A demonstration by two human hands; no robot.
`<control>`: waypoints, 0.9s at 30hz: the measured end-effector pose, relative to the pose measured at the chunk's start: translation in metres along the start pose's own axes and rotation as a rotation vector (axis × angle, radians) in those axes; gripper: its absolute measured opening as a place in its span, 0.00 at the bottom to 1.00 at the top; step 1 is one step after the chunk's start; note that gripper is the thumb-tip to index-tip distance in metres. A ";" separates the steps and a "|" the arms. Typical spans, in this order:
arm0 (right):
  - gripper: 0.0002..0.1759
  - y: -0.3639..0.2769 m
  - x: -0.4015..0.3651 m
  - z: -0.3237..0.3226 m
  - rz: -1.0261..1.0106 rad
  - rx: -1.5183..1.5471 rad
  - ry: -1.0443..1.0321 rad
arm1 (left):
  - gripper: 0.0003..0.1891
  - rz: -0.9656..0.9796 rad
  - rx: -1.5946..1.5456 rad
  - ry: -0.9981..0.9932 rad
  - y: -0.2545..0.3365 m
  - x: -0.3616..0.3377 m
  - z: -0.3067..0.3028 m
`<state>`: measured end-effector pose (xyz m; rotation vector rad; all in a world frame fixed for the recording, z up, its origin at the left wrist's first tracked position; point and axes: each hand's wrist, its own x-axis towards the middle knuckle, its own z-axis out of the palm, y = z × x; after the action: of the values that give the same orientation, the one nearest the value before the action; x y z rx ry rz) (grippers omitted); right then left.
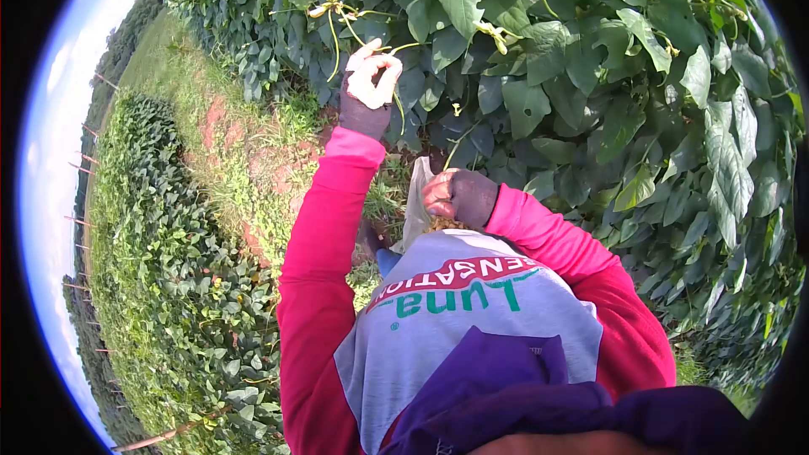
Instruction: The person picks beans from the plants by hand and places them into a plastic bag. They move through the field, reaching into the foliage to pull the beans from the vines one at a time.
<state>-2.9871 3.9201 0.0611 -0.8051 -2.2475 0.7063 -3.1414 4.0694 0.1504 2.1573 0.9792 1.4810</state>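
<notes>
My left hand (372, 77), in a dark fingerless glove, is raised to the vine's edge. Its thumb and fingers close in a pinch around a thin green bean pod (399, 111), part of which hangs below the hand. Just above, slender pods (334, 44) and a pale yellow bud (318, 11) grow from a stalk. Lower down, near my waist, my right hand (442, 194) has its fingers curled at the mouth of a whitish bag (416, 202). A thin green strand (458, 148) rises beside those fingers. Something yellowish-brown (444, 224) shows below the hand.
Dense bean foliage (581, 76) with broad leaves fills the right and top, close to both hands. At left, a grassy path with reddish soil (223, 122) separates it from another leafy row (168, 253). Thin stakes (80, 222) stand along the far left.
</notes>
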 end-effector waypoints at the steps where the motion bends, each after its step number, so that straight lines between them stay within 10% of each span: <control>1: 0.07 -0.004 0.007 -0.011 -0.002 -0.006 0.003 | 0.05 0.051 -0.006 0.001 -0.005 -0.003 -0.001; 7: 0.10 -0.021 0.049 -0.077 0.118 0.041 0.602 | 0.04 -0.093 -0.118 -0.052 0.019 -0.080 -0.025; 11: 0.11 -0.017 0.103 -0.118 -0.122 -0.191 0.829 | 0.05 -0.154 -0.145 -0.683 0.005 -0.141 -0.032; 14: 0.14 -0.006 0.152 -0.137 -0.135 -0.098 0.842 | 0.07 0.354 0.266 -0.898 -0.021 -0.179 -0.027; 17: 0.16 0.002 0.197 -0.148 -0.055 -0.066 0.765 | 0.09 0.164 0.350 -0.887 -0.031 -0.192 -0.026; 19: 0.18 0.007 0.215 -0.157 0.004 -0.128 0.686 | 0.09 0.091 0.275 -0.846 -0.026 -0.171 -0.040; 23: 0.20 0.019 0.235 -0.163 0.153 0.077 0.399 | 0.07 -0.242 0.118 0.114 0.012 -0.081 -0.084; 27: 0.19 0.036 0.247 -0.159 0.104 0.178 0.337 | 0.14 -0.093 -0.049 0.353 -0.003 0.014 -0.111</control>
<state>-3.0110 4.1584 0.2354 -0.8852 -1.8257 0.7461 -3.2408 4.0706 0.2012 1.8241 1.1261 1.8572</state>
